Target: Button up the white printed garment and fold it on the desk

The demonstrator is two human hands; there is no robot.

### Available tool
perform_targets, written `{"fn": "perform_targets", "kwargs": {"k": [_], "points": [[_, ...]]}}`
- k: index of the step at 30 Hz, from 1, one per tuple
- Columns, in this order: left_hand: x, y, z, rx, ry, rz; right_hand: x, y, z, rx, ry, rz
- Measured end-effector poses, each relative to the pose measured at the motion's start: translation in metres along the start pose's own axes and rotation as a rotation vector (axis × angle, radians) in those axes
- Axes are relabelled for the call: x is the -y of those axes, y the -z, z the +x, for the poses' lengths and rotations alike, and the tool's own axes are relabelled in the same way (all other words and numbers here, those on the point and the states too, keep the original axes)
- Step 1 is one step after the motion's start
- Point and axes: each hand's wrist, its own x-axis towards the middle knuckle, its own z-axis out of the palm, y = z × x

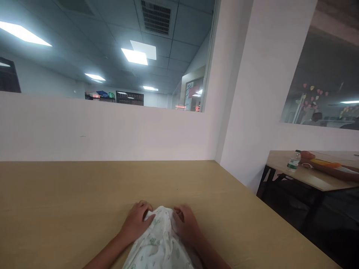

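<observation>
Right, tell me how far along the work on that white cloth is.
Done: little that shows; the cloth lies bunched on the table, no neat fold visible. In hand: the left hand and right hand both grip its far end, fingers curled into it. Left: probably most of the job, as the cloth is crumpled and its near part runs out of view.

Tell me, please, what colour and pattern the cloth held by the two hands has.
The cloth is white with small pale green prints; the head view shows it.
</observation>
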Motion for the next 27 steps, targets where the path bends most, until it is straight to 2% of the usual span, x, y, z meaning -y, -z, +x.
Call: {"fn": "perform_targets", "kwargs": {"k": [3, 7, 10, 12, 15, 18, 21, 24, 27], "points": [[-0.003, -0.002, -0.001, 0.086, -0.035, -0.002, 0.001, -0.006, 0.000, 0.049, -0.002, -0.076], [-0.030, 0.018, 0.002, 0.145, -0.026, -0.061, 0.011, 0.001, -0.001, 0.046, -0.043, 0.056], [-0.061, 0.042, 0.002, 0.099, -0.054, -0.090, 0.029, 0.021, 0.001, 0.018, -0.067, 0.311], [-0.084, 0.058, 0.001, 0.037, -0.081, -0.101, 0.048, 0.041, 0.004, 0.033, -0.016, 0.450], [-0.110, 0.083, -0.004, -0.036, -0.167, -0.082, 0.083, 0.073, 0.011, 0.061, 0.057, 0.483], [-0.122, 0.106, -0.008, -0.114, -0.176, -0.061, 0.118, 0.105, 0.023, 0.166, 0.109, 0.423], [-0.129, 0.125, -0.012, -0.116, -0.092, -0.109, 0.144, 0.129, 0.034, 0.183, 0.150, 0.361], [-0.138, 0.138, -0.021, -0.097, -0.021, -0.169, 0.155, 0.140, 0.036, 0.268, 0.112, 0.498], [-0.147, 0.148, -0.034, -0.091, 0.017, -0.211, 0.158, 0.142, 0.030, 0.397, -0.026, 0.740]]}}
